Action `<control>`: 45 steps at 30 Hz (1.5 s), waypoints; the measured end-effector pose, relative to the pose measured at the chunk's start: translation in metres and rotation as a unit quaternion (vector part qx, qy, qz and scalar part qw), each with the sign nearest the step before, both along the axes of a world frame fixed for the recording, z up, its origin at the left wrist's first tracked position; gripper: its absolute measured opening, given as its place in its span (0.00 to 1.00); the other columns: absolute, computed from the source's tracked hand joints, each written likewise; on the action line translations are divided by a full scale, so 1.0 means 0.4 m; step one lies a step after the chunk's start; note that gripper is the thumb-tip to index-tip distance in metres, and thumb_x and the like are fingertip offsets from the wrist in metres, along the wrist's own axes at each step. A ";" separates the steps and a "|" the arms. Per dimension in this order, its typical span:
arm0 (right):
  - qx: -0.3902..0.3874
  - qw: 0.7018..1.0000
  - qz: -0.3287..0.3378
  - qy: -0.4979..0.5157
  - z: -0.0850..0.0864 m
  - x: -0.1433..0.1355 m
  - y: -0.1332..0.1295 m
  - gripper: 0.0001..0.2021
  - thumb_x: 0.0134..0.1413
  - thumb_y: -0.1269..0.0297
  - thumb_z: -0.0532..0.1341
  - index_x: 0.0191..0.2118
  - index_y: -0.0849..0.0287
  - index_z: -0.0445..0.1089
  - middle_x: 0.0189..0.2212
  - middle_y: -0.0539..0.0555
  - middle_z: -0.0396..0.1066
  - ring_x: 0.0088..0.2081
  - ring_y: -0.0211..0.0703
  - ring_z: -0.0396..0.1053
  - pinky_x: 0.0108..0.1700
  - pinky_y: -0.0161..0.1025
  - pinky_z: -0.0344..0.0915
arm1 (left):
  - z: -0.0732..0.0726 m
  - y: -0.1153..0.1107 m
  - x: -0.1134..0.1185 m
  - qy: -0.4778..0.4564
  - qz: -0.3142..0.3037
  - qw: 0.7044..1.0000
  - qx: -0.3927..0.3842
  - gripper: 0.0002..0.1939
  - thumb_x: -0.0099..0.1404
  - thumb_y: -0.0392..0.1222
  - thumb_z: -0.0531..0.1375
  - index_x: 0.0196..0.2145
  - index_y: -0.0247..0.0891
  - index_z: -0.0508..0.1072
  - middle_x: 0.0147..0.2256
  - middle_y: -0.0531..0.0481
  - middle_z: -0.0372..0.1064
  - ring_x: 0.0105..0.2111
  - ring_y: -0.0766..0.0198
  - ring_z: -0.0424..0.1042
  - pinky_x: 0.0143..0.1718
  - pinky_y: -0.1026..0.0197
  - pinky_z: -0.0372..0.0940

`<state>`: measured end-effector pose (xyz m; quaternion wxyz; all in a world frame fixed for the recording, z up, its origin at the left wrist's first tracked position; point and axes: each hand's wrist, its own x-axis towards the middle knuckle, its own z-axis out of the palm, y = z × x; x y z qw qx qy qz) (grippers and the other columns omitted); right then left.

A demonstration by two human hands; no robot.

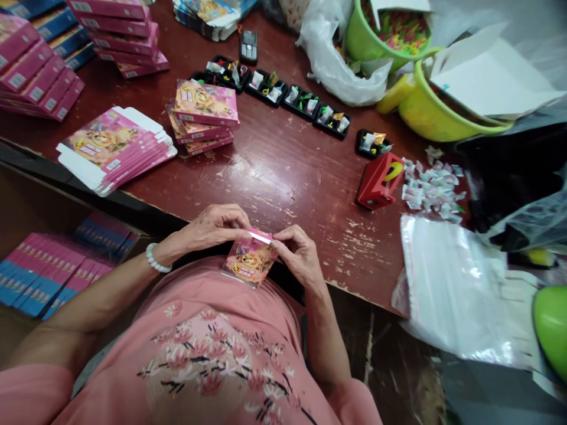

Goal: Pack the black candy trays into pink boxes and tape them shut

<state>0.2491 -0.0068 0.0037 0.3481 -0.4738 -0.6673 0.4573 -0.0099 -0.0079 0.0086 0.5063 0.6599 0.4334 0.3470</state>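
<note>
My left hand [217, 227] and my right hand [299, 251] are apart, each pinching the top end of the same pink box [250, 262] between thumb and fingers. The box sits between them, in front of my belly, nearer to me than the red tape dispenser [376, 188] and well to its left. I seem to grip both corners so the narrow white flap [261, 237] at the top stays square and the thin card doesn't twist; the printed face is towards me, its lower end resting near my shirt [221, 330], which probably steadies it.

I'll place the rest by that red dispenser. A loaded black tray [374, 143] is just behind it, and more black trays run off in a line farther back and to its left, likely spaced so I can see into each one. Left of it, beyond the box I hold, is a short pile of pink boxes [206, 106], and farther left a fanned pile of flat cartons [106, 147], overlapped perhaps so single ones lift off easily. Just to its right lie small wrapped packets [434, 186], loose within reach; nearer me on that side are clear plastic bags [456, 289]. Behind and right stands a green basin [456, 127].
</note>
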 end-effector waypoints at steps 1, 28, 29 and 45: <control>-0.009 1.000 0.004 -0.010 0.004 -0.001 0.002 0.06 0.56 0.58 0.69 0.33 0.54 0.78 0.30 0.50 0.71 0.31 0.40 0.68 0.33 0.39 0.65 | 0.001 0.002 0.001 -0.002 0.001 1.000 -0.019 0.12 0.67 0.50 0.66 0.37 0.37 0.81 0.38 0.47 0.77 0.37 0.64 0.75 0.40 0.62 0.70; 0.083 0.995 -0.001 -0.054 -0.048 0.013 -0.057 0.05 0.59 0.62 0.70 0.41 0.48 0.82 0.53 0.55 0.77 0.56 0.53 0.70 0.63 0.57 0.62 | -0.026 -0.063 0.011 0.025 0.023 0.996 0.078 0.07 0.68 0.43 0.67 0.41 0.40 0.83 0.41 0.46 0.82 0.40 0.62 0.80 0.44 0.62 0.72; 0.091 0.994 0.014 -0.059 -0.040 0.017 -0.051 0.05 0.60 0.62 0.70 0.41 0.48 0.82 0.54 0.55 0.77 0.56 0.52 0.70 0.63 0.56 0.62 | -0.030 -0.065 0.016 0.024 0.033 0.996 0.077 0.07 0.68 0.43 0.67 0.40 0.40 0.83 0.40 0.47 0.82 0.39 0.63 0.79 0.42 0.63 0.72; -0.116 0.915 -0.385 0.033 0.057 0.438 0.418 0.12 0.47 0.64 0.71 0.24 0.58 0.68 0.17 0.47 0.67 0.23 0.38 0.66 0.27 0.35 0.65 | -0.054 -0.032 0.036 -0.035 0.073 0.996 0.033 0.07 0.62 0.41 0.69 0.28 0.39 0.80 0.33 0.48 0.78 0.33 0.64 0.76 0.34 0.65 0.69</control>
